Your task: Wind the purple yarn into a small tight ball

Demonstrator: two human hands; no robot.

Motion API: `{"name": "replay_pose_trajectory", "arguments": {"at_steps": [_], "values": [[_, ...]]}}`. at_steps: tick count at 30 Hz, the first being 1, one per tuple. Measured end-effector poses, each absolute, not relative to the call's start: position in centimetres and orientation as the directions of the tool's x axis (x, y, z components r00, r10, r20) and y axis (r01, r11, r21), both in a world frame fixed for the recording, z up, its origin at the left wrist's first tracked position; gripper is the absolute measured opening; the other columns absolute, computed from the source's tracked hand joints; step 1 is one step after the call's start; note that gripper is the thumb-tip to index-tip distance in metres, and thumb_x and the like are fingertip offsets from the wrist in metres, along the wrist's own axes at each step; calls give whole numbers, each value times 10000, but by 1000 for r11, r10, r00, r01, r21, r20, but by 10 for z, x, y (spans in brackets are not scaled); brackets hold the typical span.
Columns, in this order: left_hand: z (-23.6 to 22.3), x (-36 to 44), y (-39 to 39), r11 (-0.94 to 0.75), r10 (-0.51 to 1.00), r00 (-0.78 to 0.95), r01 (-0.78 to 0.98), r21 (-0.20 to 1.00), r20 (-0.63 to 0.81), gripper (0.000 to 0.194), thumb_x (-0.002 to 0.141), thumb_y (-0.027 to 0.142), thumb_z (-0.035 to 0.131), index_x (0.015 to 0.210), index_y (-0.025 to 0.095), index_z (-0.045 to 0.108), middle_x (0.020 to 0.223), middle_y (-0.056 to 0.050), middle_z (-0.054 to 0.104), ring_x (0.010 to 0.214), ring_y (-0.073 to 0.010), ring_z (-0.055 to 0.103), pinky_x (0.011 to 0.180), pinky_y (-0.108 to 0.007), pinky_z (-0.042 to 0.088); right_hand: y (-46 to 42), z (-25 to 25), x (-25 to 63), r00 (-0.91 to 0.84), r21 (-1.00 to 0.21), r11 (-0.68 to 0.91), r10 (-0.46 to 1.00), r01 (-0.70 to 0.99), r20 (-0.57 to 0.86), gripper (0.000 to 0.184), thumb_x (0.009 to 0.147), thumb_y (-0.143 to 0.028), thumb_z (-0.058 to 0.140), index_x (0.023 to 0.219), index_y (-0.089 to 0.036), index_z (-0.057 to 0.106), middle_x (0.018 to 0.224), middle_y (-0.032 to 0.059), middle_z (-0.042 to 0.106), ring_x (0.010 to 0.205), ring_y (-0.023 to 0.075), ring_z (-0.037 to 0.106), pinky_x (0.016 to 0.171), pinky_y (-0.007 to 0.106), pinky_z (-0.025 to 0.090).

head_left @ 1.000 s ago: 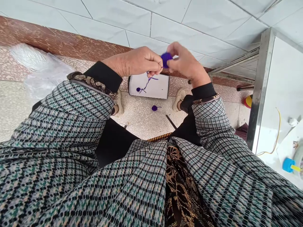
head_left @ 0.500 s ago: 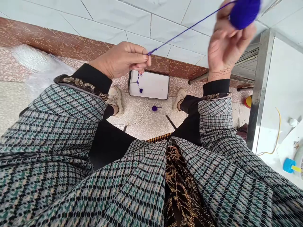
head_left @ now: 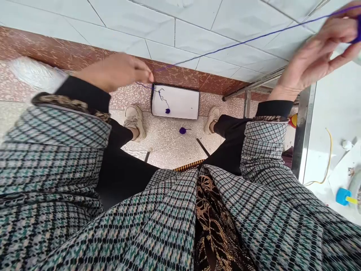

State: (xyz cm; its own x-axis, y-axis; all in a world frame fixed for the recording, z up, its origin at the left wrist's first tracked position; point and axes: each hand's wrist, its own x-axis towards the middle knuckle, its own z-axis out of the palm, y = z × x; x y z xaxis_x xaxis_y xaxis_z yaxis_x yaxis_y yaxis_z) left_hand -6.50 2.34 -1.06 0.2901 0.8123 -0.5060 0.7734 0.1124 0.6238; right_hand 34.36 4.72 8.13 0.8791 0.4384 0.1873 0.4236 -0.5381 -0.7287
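My left hand point(head_left: 118, 71), slightly blurred, is at the left with its fingers pinched together on a strand of purple yarn point(head_left: 239, 43). The strand slants up across the wall to my right hand point(head_left: 321, 54) at the upper right. That hand is closed around a ball of purple yarn point(head_left: 359, 32), mostly cut off by the frame edge. Below my left hand, loose yarn runs into a shallow white box point(head_left: 183, 101) with a dark rim on the floor. A small purple bundle point(head_left: 167, 111) lies inside it. Another purple bundle point(head_left: 182, 130) sits on the floor in front.
My shoes stand on either side of the box. A tiled wall point(head_left: 197, 26) rises behind. At the right is a metal-framed white table point(head_left: 318, 150) with a yellow cord point(head_left: 330, 158) and a blue-capped item point(head_left: 343, 196). Clear plastic wrapping point(head_left: 35, 75) lies at the left.
Both hands have moved apart: my right hand went right with the ball, my left hand left and slightly down. The yarn between them has lengthened.
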Motion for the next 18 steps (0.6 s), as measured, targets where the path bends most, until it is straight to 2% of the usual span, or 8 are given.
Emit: {"name": "replay_pose_trajectory", "arguments": {"at_steps": [2, 4, 6, 8, 12, 15, 17, 18], "values": [[-25, -51, 31, 74, 821, 218, 876, 477, -528, 446, 1128, 237, 558, 1458, 43, 788, 1545, -136, 780, 1461, -337, 661, 1378, -559, 436, 45, 70, 320, 791, -967, -239, 607, 92, -75, 383, 1214, -499, 421, 1059, -407, 759, 924, -2, 768, 716, 144, 813, 444, 74, 533], [-32, -37, 36, 53, 872, 207, 861, 506, -444, 501, 1133, 122, 576, 1610, 7, 679, 1704, -167, 662, 1604, -352, 578, 1418, -589, 382, 43, 52, 296, 234, -990, -9, 971, -140, -42, 172, 985, -253, 643, 1069, -352, 756, 1076, -37, 823, 708, 105, 744, 579, 92, 625], [-32, -23, 38, 12, 934, 245, 703, 711, -258, 616, 1067, -38, 617, 1682, -17, 593, 1738, -193, 621, 1661, -339, 545, 1447, -582, 344, 41, 34, 272, -218, -980, -101, 974, -172, -62, 325, 726, -269, 832, 1040, -275, 749, 918, -36, 785, 622, 118, 672, 612, 176, 675], [-29, -9, 37, -59, 937, 340, 392, 918, -85, 744, 1005, -163, 600, 1725, 16, 544, 1713, -165, 655, 1644, -270, 579, 1441, -500, 383, 38, 18, 252, -404, -969, -242, 892, -44, -205, 386, 619, -319, 851, 981, -255, 732, 827, -28, 751, 633, 147, 674, 674, 258, 707], [-25, 21, 33, -26, 868, 496, -23, 999, 34, 555, 1017, -149, 666, 1505, 106, 742, 1350, -82, 854, 1144, -174, 816, 1134, -370, 630, 34, 5, 229, -414, -941, -337, 854, 25, -316, 312, 672, -372, 852, 947, -290, 730, 821, 11, 728, 724, 187, 693, 802, 324, 683], [-19, 30, 27, 13, 906, 420, 98, 995, -53, 297, 1115, -42, 613, 1280, 111, 807, 796, 15, 693, 642, -84, 571, 858, -354, 593, 39, 7, 230, -346, -915, -399, 868, -56, -357, 195, 812, -295, 819, 964, -248, 706, 801, -13, 700, 714, 155, 671, 854, 331, 669], [-13, 24, 24, 23, 923, 365, 254, 967, -118, 277, 1162, 20, 551, 1210, 88, 815, 690, 41, 513, 647, -83, 457, 899, -391, 551, 47, 14, 236, -229, -862, -450, 887, -233, -401, 52, 1016, -209, 677, 967, -222, 667, 828, -18, 708, 679, 96, 632, 819, 257, 648], [-11, 18, 22, 19, 920, 365, 320, 947, -142, 283, 1167, 33, 533, 1179, 70, 813, 691, 40, 479, 692, -88, 454, 953, -412, 536, 52, 18, 240, -170, -816, -444, 896, -370, -410, 188, 1117, -189, 560, 951, -217, 645, 837, -13, 704, 658, 68, 603, 778, 204, 627]]}}
